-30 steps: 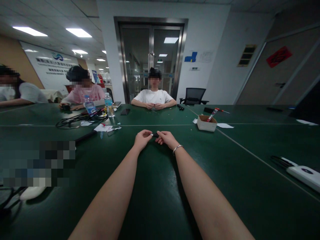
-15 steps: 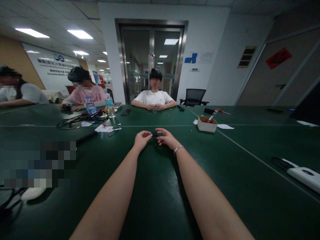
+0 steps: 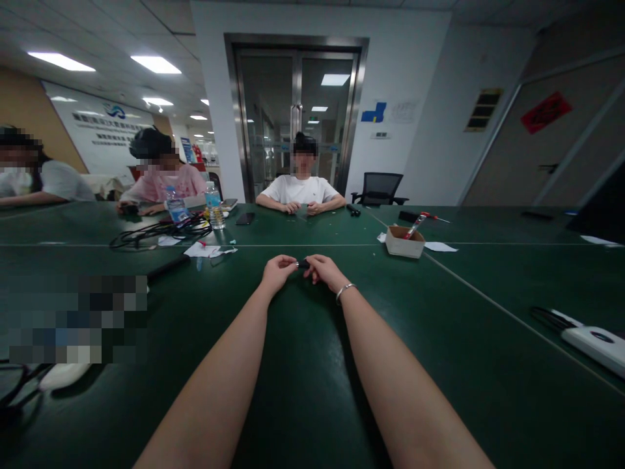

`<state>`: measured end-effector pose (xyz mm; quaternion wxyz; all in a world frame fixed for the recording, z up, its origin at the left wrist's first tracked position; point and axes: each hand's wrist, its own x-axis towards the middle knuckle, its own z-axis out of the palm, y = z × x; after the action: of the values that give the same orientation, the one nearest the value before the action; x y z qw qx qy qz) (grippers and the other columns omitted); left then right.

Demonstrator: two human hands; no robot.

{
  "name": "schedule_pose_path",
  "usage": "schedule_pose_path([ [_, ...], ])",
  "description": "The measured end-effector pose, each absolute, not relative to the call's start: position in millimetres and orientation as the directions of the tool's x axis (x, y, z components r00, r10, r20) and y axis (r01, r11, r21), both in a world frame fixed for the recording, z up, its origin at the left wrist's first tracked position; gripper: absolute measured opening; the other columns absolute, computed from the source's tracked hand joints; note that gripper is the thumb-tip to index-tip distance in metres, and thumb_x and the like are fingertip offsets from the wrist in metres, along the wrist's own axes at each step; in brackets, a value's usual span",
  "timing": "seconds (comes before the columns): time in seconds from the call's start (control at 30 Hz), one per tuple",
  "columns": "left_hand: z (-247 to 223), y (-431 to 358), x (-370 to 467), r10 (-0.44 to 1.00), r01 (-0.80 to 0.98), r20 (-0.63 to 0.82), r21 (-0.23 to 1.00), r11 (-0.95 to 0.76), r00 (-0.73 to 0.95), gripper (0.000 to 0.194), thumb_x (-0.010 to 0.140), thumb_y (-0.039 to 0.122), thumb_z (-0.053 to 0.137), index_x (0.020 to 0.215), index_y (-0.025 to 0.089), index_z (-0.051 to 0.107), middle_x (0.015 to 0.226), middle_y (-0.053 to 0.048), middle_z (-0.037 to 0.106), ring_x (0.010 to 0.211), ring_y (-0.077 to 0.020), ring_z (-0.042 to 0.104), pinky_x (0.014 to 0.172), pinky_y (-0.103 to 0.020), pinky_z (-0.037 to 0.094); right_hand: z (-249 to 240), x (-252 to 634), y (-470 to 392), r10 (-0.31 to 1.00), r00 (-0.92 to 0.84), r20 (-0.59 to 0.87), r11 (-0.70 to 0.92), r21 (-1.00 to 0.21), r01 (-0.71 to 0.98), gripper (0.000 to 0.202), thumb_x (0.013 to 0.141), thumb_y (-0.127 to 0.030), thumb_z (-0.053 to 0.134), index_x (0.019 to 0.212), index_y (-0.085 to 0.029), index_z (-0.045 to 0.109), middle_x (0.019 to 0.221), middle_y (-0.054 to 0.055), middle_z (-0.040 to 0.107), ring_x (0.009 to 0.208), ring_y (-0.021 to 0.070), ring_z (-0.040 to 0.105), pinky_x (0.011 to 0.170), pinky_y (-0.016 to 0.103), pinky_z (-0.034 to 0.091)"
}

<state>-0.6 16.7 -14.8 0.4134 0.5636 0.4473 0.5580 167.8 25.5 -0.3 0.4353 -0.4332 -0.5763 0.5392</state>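
Between my two hands is a small dark object with a shiny silver band [image 3: 302,264]; its exact kind is too small to make out. My left hand [image 3: 278,271] pinches its silver left end between thumb and fingertips. On the dark right end, the thumb and index finger of my right hand [image 3: 324,270] are closed, the other fingers curled below. A silver bangle [image 3: 344,292] sits on my right wrist. Both hands are just above the green table [image 3: 312,365], out at arm's length.
A small box [image 3: 404,246] with a screwdriver-like tool stands to the right beyond my hands. Left lie paper scraps [image 3: 202,250], black cables [image 3: 146,236] and two water bottles [image 3: 215,207]. A white device [image 3: 596,344] lies far right. A person [image 3: 303,189] sits across the table; others sit left.
My right thumb and index finger have closed on the dark end of the small object; before, they were spread around it. My left hand has stayed nearly still.
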Motion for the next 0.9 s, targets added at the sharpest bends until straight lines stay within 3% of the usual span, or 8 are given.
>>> schedule_pose_path([
  [0.13, -13.9, 16.0, -0.9, 0.968, 0.031, 0.249, 0.968, -0.249, -0.031, 0.022, 0.062, 0.023, 0.07, 0.082, 0.015, 0.065, 0.072, -0.005, 0.067, 0.073, -0.0169, 0.064, 0.076, -0.033, 0.049, -1.5, 168.1, 26.7, 0.972, -0.227, 0.053, 0.042, -0.998, -0.056, 0.032, 0.079, -0.017, 0.061, 0.11, -0.019, 0.05, 0.077, -0.001, 0.064, 0.04, 0.0052, 0.053, 0.039, 0.018, 0.049],
  [0.23, -12.9, 15.5, -0.2, 0.969, 0.042, 0.246, 0.969, -0.245, -0.008, 0.02, 0.062, 0.022, 0.069, 0.08, 0.015, 0.065, 0.072, -0.005, 0.067, 0.072, -0.0168, 0.064, 0.076, -0.033, 0.049, 0.4, 168.6, 25.3, 0.972, -0.234, 0.006, 0.011, -1.0, 0.018, 0.019, 0.085, -0.026, 0.056, 0.099, -0.014, 0.054, 0.066, 0.0, 0.062, 0.034, 0.0043, 0.048, 0.033, 0.016, 0.045],
  [0.3, -12.0, 14.8, 0.6, 0.971, 0.036, 0.241, 0.97, -0.24, -0.011, 0.019, 0.062, 0.021, 0.069, 0.079, 0.014, 0.065, 0.07, -0.005, 0.067, 0.071, -0.0164, 0.064, 0.075, -0.033, 0.049, 2.0, 168.8, 23.9, 0.965, -0.258, 0.04, 0.05, -0.998, 0.032, 0.019, 0.081, -0.021, 0.059, 0.099, -0.016, 0.055, 0.068, -0.001, 0.062, 0.033, 0.0026, 0.045, 0.032, 0.015, 0.043],
  [0.4, -10.8, 13.7, 1.3, 0.972, 0.014, 0.234, 0.972, -0.233, -0.02, 0.019, 0.062, 0.021, 0.069, 0.08, 0.014, 0.065, 0.068, -0.004, 0.067, 0.069, -0.0157, 0.064, 0.073, -0.031, 0.049, 3.2, 169.1, 22.4, 0.963, -0.262, 0.068, 0.062, -0.998, -0.031, 0.038, 0.074, -0.015, 0.065, 0.109, -0.021, 0.05, 0.075, -0.003, 0.063, 0.037, 0.0036, 0.051, 0.036, 0.016, 0.047],
  [0.53, -9.7, 12.6, 1.6, 0.974, -0.005, 0.224, 0.974, -0.225, -0.012, 0.02, 0.061, 0.02, 0.071, 0.079, 0.013, 0.065, 0.068, -0.004, 0.067, 0.068, -0.0151, 0.064, 0.072, -0.031, 0.05, 2.8, 169.5, 22.6, 0.961, -0.276, 0.027, 0.035, -0.999, 0.025, 0.021, 0.085, -0.028, 0.055, 0.1, -0.014, 0.055, 0.061, -0.001, 0.06, 0.033, 0.0039, 0.046, 0.032, 0.015, 0.043],
  [0.7, -8.6, 12.6, 2.4, 0.978, -0.004, 0.206, 0.979, -0.206, -0.04, 0.018, 0.064, 0.021, 0.068, 0.079, 0.013, 0.064, 0.068, -0.004, 0.067, 0.067, -0.0148, 0.063, 0.072, -0.031, 0.049, 3.0, 170.2, 22.5, 0.969, -0.243, 0.051, 0.042, -0.998, -0.045, 0.041, 0.077, -0.017, 0.064, 0.114, -0.023, 0.048, 0.083, 0.0, 0.064, 0.041, 0.0048, 0.054, 0.04, 0.018, 0.05],
  [0.8, -8.3, 12.8, 2.8, 0.978, 0.007, 0.208, 0.978, -0.208, -0.027, 0.017, 0.065, 0.022, 0.067, 0.079, 0.013, 0.064, 0.068, -0.004, 0.066, 0.067, -0.0146, 0.063, 0.072, -0.031, 0.049, 3.0, 170.0, 22.8, 0.964, -0.266, -0.004, 0.001, -1.0, 0.017, 0.021, 0.086, -0.028, 0.055, 0.101, -0.015, 0.053, 0.076, 0.004, 0.064, 0.036, 0.0048, 0.05, 0.035, 0.018, 0.045],
  [0.9, -7.9, 12.8, 2.8, 0.98, 0.01, 0.194, 0.981, -0.194, -0.045, 0.018, 0.065, 0.022, 0.068, 0.08, 0.013, 0.064, 0.068, -0.004, 0.066, 0.066, -0.0144, 0.063, 0.072, -0.031, 0.049, 3.3, 170.6, 22.1, 0.947, -0.315, 0.059, 0.066, -0.998, 0.009, 0.026, 0.08, -0.018, 0.061, 0.104, -0.018, 0.053, 0.085, 0.003, 0.065, 0.038, 0.0031, 0.05, 0.036, 0.016, 0.045],
])
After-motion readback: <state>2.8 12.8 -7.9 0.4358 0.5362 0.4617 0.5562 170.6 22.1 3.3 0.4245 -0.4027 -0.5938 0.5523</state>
